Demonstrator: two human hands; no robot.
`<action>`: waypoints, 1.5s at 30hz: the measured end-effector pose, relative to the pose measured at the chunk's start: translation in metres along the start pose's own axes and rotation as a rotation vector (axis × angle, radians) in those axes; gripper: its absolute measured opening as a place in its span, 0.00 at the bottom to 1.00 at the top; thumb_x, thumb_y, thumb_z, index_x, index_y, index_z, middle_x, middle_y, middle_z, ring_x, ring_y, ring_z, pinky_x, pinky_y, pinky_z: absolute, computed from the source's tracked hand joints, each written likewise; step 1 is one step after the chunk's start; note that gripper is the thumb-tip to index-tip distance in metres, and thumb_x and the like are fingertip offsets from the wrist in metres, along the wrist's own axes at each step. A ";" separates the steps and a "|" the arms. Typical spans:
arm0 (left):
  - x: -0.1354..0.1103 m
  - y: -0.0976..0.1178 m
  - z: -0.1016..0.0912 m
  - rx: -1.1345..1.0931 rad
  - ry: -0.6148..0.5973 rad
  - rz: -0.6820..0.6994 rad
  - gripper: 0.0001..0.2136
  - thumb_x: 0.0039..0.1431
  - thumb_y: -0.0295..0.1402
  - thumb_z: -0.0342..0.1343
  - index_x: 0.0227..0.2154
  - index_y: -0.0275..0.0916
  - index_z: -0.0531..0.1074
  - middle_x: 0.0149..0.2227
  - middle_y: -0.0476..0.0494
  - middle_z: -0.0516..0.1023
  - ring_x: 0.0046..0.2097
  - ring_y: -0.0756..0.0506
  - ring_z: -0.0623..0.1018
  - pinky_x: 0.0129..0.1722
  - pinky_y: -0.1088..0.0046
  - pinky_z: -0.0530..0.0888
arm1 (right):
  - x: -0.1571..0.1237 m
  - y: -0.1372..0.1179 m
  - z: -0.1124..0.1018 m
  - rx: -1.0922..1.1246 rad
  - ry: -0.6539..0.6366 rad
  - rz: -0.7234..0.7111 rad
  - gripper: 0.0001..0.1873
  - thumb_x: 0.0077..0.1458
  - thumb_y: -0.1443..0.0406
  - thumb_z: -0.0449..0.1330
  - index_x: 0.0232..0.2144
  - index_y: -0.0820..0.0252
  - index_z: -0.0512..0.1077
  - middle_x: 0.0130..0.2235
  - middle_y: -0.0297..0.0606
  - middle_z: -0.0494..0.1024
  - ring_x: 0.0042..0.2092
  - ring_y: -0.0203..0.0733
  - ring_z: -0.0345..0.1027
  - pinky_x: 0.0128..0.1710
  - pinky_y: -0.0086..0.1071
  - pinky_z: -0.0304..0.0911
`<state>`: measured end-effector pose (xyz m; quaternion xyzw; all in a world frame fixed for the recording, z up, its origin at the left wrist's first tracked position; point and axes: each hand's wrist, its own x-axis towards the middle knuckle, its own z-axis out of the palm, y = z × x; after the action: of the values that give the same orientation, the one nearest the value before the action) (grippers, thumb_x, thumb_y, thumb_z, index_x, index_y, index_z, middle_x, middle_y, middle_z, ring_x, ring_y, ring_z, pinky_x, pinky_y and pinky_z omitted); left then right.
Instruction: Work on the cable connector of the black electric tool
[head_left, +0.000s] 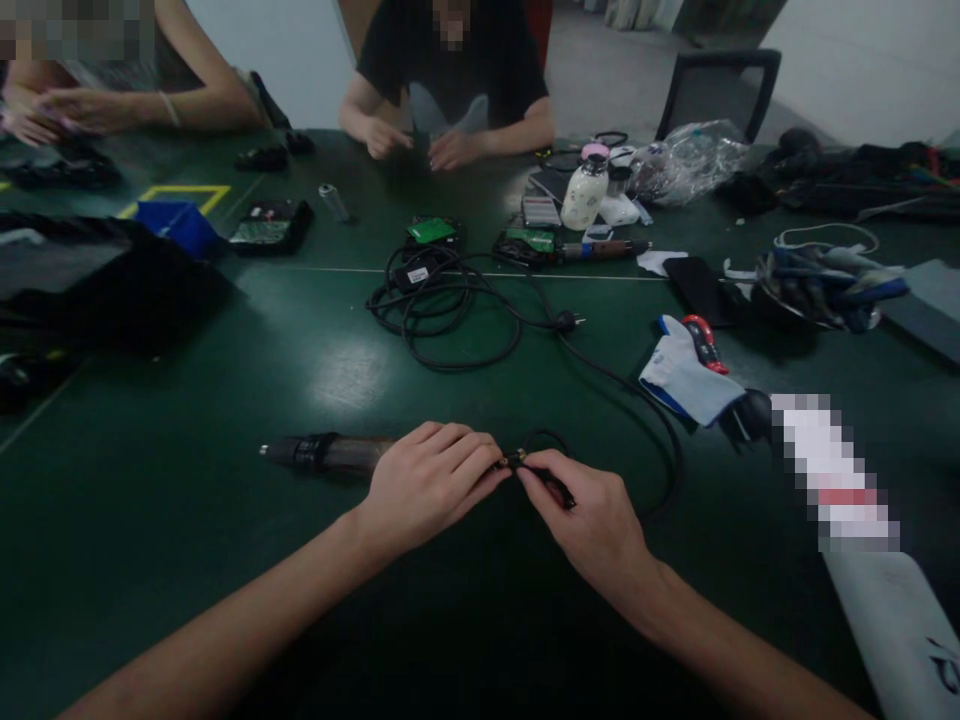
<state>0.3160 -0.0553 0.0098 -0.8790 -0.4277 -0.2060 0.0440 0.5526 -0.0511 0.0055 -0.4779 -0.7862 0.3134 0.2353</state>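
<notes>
My left hand (431, 478) is closed around the rear end of a dark soldering iron (322, 453) that lies on the green table (225, 540), its metal tip pointing left. My right hand (589, 510) pinches the black cord (660, 430) right where it joins the iron's handle. The two hands nearly touch at that joint. From there the cord loops up and away to the right, then back toward a coiled black cable (442, 305) with a plug (568, 321) at mid table.
Two other people sit across the table with their hands on it. Circuit boards (433, 231), a white bottle (585, 192), a second soldering iron (604, 249), a work glove (686, 372), a blue bin (180, 224), bags and tools lie scattered around.
</notes>
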 end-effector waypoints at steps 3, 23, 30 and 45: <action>0.000 0.001 -0.002 -0.013 -0.009 0.014 0.11 0.71 0.37 0.57 0.51 0.40 0.74 0.49 0.47 0.82 0.48 0.43 0.80 0.44 0.62 0.72 | 0.000 0.000 0.000 0.012 0.000 -0.001 0.07 0.71 0.62 0.59 0.46 0.53 0.77 0.37 0.32 0.82 0.34 0.38 0.76 0.36 0.32 0.65; -0.002 0.002 -0.002 -0.030 0.002 0.007 0.10 0.69 0.34 0.58 0.51 0.42 0.75 0.50 0.48 0.83 0.49 0.45 0.81 0.46 0.64 0.74 | -0.001 -0.001 -0.002 -0.024 0.002 -0.016 0.09 0.72 0.61 0.58 0.48 0.53 0.77 0.43 0.35 0.85 0.38 0.41 0.79 0.39 0.33 0.69; -0.001 0.004 0.000 -0.010 -0.004 -0.054 0.07 0.72 0.37 0.57 0.46 0.41 0.75 0.47 0.49 0.83 0.46 0.46 0.81 0.44 0.64 0.71 | -0.001 -0.001 -0.002 0.013 0.003 0.014 0.08 0.70 0.61 0.61 0.49 0.53 0.76 0.35 0.31 0.82 0.31 0.37 0.75 0.30 0.30 0.63; -0.001 0.004 -0.003 -0.019 -0.006 -0.020 0.11 0.70 0.35 0.57 0.51 0.41 0.74 0.49 0.47 0.83 0.48 0.44 0.81 0.45 0.63 0.73 | -0.001 0.000 -0.002 0.064 0.031 0.004 0.07 0.71 0.62 0.59 0.50 0.52 0.74 0.38 0.33 0.82 0.34 0.39 0.77 0.30 0.30 0.62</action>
<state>0.3176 -0.0595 0.0120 -0.8756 -0.4348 -0.2079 0.0321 0.5542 -0.0511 0.0066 -0.4767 -0.7710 0.3313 0.2618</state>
